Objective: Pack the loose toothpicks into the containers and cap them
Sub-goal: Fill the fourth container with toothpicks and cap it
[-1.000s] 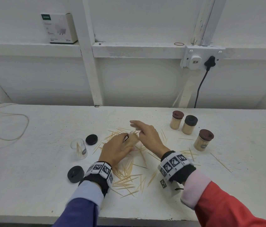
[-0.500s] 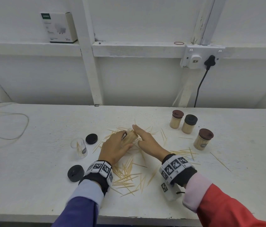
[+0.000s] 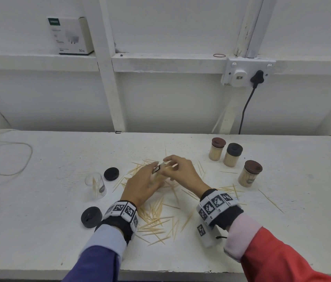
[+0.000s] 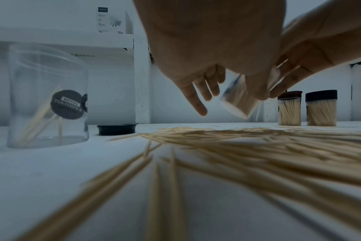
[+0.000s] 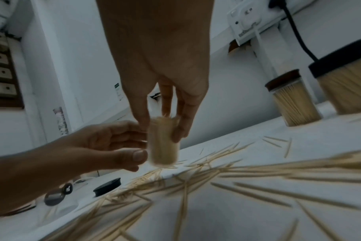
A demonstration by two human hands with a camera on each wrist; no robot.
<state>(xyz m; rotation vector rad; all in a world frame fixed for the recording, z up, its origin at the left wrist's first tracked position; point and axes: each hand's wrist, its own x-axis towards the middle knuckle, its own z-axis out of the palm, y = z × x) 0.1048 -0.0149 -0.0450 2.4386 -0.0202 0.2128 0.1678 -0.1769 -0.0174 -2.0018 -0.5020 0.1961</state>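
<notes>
White-painted bench (image 3: 38, 231) runs along a white panelled wall; a white carton (image 3: 70, 35) stands on the ledge above it and a wall socket (image 3: 248, 72) has a black plug in it.

Progress looks a little past halfway. Three capped jars (image 3: 232, 154) packed with toothpicks stand upright on the bench beyond and to the outer side of the right hand (image 3: 183, 171), near it but not touching. A fourth jar, the held jar (image 5: 163, 141), sits between the two hands above the pile. It is clear, uncapped and crammed with pale sticks whose tips bristle out of the mouth. The left hand (image 3: 142, 186) clasps it, thumb against the lower wall and fingers curled behind. The right hand pinches it near the open top with thumb and fingertips. The jar is tilted and motion-blurred, so its exact angle is unclear.

Still to do: a fifth container, the nearly empty jar (image 3: 96, 185), stands upright just outside the left hand with only a few sticks in it. Two black caps (image 3: 111, 174) lie loose on the bench, one beyond that jar and one beside the left wrist. Many loose toothpicks (image 3: 156, 218) lie scattered under and between both wrists, with strays past the right hand. So one jar probably needs capping, and another needs filling and capping.
</notes>
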